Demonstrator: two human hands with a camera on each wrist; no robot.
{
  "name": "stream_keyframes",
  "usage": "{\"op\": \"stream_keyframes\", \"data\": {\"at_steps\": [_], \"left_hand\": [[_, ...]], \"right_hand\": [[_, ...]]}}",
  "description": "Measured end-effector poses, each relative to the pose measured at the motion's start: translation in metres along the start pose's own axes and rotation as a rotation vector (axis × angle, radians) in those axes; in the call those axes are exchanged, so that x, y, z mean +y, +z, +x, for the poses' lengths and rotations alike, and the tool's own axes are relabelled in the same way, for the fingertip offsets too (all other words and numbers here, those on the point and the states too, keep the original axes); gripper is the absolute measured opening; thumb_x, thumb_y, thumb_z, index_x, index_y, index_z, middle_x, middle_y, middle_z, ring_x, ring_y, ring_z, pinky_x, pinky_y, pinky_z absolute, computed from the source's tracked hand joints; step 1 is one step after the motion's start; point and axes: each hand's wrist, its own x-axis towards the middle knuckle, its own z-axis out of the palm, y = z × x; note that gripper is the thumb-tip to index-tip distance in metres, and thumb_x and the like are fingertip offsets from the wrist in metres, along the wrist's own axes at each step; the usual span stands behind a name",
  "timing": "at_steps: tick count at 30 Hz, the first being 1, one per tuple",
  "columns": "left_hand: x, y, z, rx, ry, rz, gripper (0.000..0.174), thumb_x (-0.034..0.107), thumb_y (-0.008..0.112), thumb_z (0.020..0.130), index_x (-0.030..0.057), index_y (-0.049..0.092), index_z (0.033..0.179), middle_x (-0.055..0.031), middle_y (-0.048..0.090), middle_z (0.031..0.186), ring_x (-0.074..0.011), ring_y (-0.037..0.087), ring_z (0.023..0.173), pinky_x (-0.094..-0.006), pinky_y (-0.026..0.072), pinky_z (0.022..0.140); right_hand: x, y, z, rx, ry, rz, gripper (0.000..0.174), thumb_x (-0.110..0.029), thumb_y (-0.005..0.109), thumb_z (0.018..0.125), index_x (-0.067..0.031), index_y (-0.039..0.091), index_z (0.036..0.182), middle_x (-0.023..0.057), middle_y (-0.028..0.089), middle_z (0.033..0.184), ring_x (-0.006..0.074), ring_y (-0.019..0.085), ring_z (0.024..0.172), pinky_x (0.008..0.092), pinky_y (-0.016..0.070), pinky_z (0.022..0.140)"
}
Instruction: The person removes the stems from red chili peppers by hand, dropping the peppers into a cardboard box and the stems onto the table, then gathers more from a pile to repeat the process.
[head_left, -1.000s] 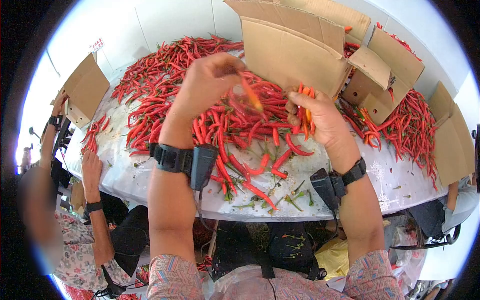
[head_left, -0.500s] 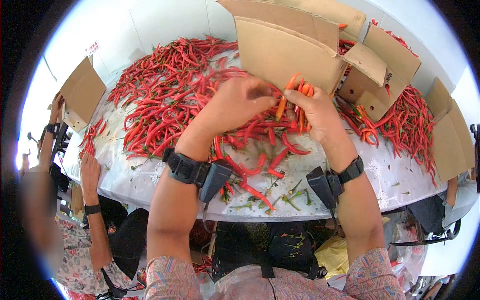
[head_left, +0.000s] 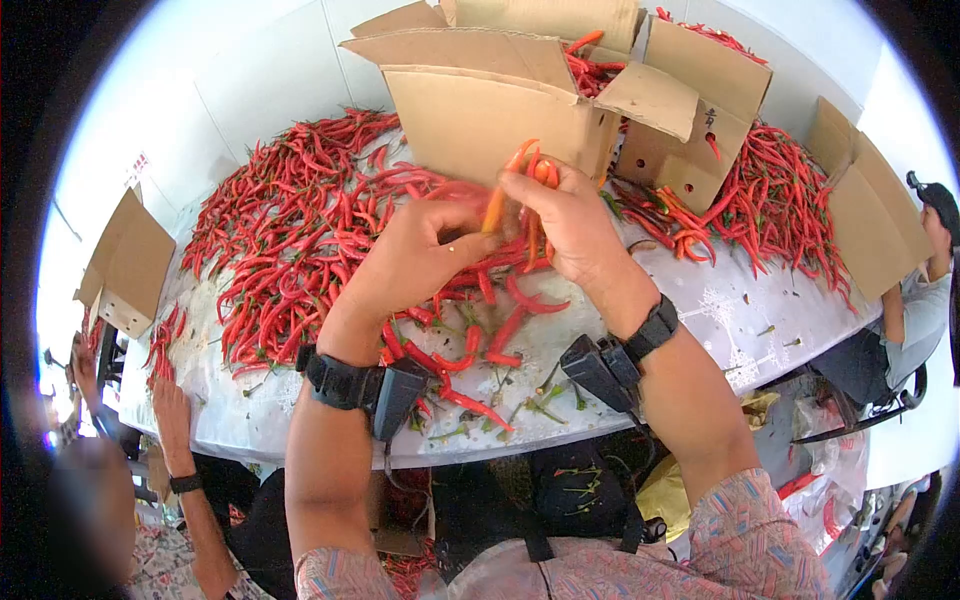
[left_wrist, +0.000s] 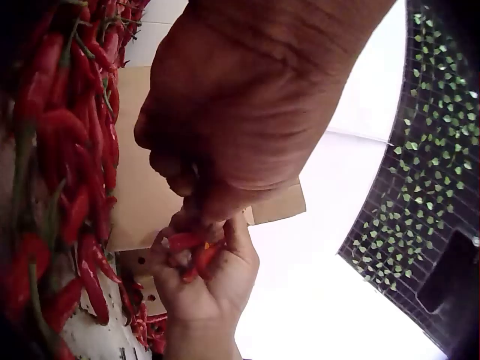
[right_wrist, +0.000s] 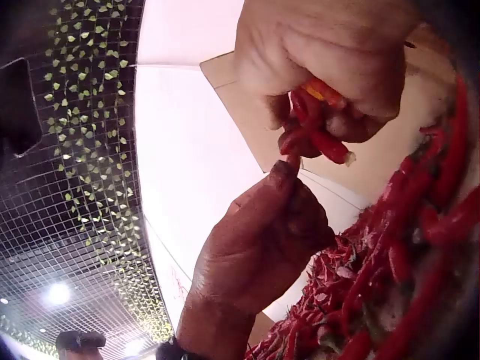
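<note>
In the head view my right hand [head_left: 575, 220] holds a small bunch of chilli peppers [head_left: 541, 172], red and orange, beneath its thumb. The longest, an orange chilli [head_left: 497, 205], sticks out toward my left hand [head_left: 415, 250]. My left thumb and curled fingers pinch at the lower end of the bunch. From the right wrist, the left thumb tip [right_wrist: 283, 171] meets the end of a red chilli [right_wrist: 300, 141], and a cut pale end shows on another. In the left wrist view, the back of my left hand hides most of its own fingers.
A large heap of red chillies [head_left: 290, 230] spreads across the white-covered table [head_left: 700, 310]. Green stems [head_left: 540, 410] lie near the front edge. A cardboard box [head_left: 480, 120] stands behind my hands, another box [head_left: 690, 150] at right. Another person's hand [head_left: 172, 420] rests at the left edge.
My left hand has come from above the heap to the right hand's bunch. The orange chilli it carried now sits in the right hand. The head view has swung right.
</note>
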Motion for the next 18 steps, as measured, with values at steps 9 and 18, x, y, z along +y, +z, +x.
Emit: {"op": "stream_keyframes", "data": {"at_steps": [9,18], "left_hand": [[0.006,0.004,-0.003,-0.055,0.167,-0.208,0.010,0.008,0.061,0.076,-0.0006,0.057,0.073,0.0008,0.052,0.063,-0.0058,0.045,0.060,-0.0241,0.0379,0.053],[-0.041,-0.030,0.002,0.359,-0.071,0.221,0.019,0.013,0.062,0.074,0.0002,0.061,0.088,-0.0108,0.063,0.080,-0.0189,0.059,0.072,-0.0311,0.0465,0.066]], "right_hand": [[0.011,-0.006,0.006,-0.046,0.269,0.425,0.010,-0.017,0.055,0.086,-0.0073,0.055,0.085,0.0017,0.057,0.076,0.0109,0.056,0.066,0.0240,0.0470,0.058],[-0.029,-0.044,-0.006,-0.160,0.170,-0.685,0.019,-0.020,0.053,0.081,-0.0025,0.053,0.073,0.0018,0.050,0.057,0.0106,0.049,0.054,0.0278,0.0398,0.049]]}}
